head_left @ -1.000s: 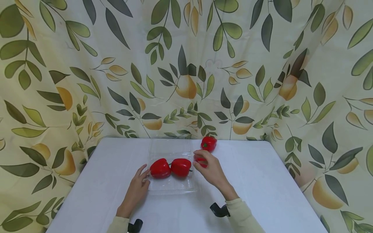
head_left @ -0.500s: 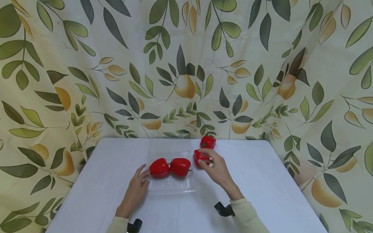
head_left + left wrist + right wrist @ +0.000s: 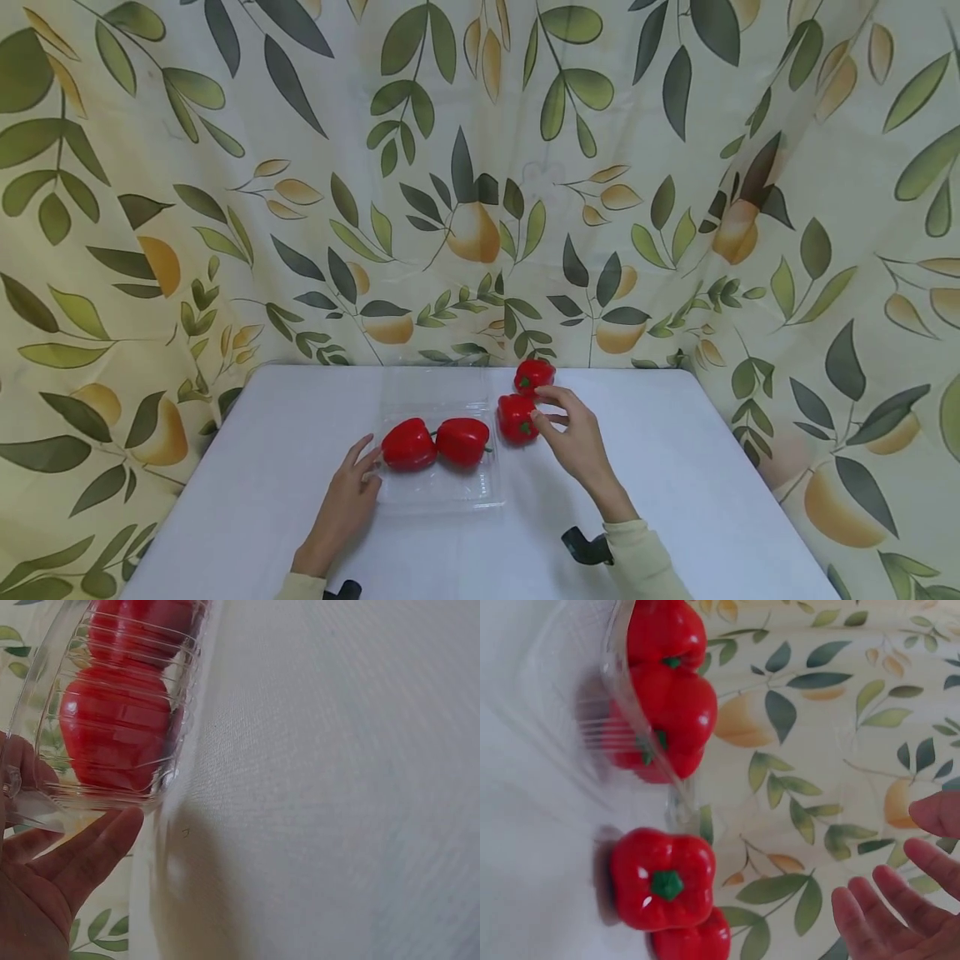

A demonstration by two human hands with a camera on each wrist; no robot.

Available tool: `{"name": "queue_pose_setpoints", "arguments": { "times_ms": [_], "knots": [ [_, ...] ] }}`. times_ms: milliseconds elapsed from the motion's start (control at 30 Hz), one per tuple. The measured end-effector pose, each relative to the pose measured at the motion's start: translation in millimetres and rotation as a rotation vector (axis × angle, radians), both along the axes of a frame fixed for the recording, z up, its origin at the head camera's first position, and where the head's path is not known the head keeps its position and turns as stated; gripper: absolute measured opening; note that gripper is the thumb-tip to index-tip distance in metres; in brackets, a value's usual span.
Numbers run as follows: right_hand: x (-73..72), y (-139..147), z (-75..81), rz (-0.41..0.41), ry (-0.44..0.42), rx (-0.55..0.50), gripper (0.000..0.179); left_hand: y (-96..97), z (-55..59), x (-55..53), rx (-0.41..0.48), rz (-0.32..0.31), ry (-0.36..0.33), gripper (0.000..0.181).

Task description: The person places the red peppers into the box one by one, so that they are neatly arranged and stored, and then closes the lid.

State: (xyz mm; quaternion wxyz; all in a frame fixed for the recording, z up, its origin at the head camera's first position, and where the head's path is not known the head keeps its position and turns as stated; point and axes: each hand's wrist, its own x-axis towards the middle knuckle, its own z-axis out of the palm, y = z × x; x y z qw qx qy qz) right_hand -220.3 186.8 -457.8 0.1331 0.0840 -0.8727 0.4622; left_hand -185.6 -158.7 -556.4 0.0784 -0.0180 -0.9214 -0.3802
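Two red bell peppers, a left one [image 3: 408, 445] and a right one [image 3: 462, 442], lie side by side in a clear plastic container [image 3: 442, 493]. My left hand [image 3: 345, 496] touches the container's left end, its fingers [image 3: 105, 844] extended along the clear wall. Right of the container a third red bell pepper [image 3: 517, 419] rests on the table, green stem [image 3: 667, 884] toward me. Behind it sits a fourth pepper [image 3: 534, 376]. My right hand [image 3: 576, 437] is beside the third pepper, fingers spread and holding nothing; the right wrist view shows a gap between them.
The container's transparent lid [image 3: 435, 387] lies folded back toward the table's rear edge. A white cloth covers the table [image 3: 660, 467]. Close behind it hangs a leaf-and-fruit patterned curtain [image 3: 480, 292].
My right hand has drawn back to the right off the third pepper, leaving it in full view where it lay. The left hand stays at the container's end. The head view has tilted up slightly.
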Motion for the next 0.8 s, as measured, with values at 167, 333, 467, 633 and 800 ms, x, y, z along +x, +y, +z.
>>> {"name": "queue_pose_setpoints", "arguments": {
  "times_ms": [167, 333, 467, 633, 800],
  "knots": [
    [-2.7, 9.4, -8.0, -0.062, -0.03, 0.013, 0.041, -0.5, -0.7, -0.2, -0.001, 0.0, 0.011, 0.047],
    [0.3, 19.8, -17.8, -0.102, -0.073, 0.027, 0.037, 1.9, -5.7, 1.6, 0.006, 0.007, -0.027, 0.047],
    [1.3, 25.2, -25.6, -0.122, -0.099, 0.024, 0.037, 1.8, -7.3, 3.2, 0.015, 0.003, -0.05, 0.048],
    [-3.8, 26.0, -30.2, -0.119, -0.107, 0.015, 0.037, -0.3, -1.6, 2.5, 0.029, 0.009, -0.029, 0.047],
    [-12.6, 25.7, -33.8, -0.127, -0.112, 0.012, 0.038, -0.5, 3.7, -1.0, 0.027, 0.004, -0.042, 0.048]
  ]
}}
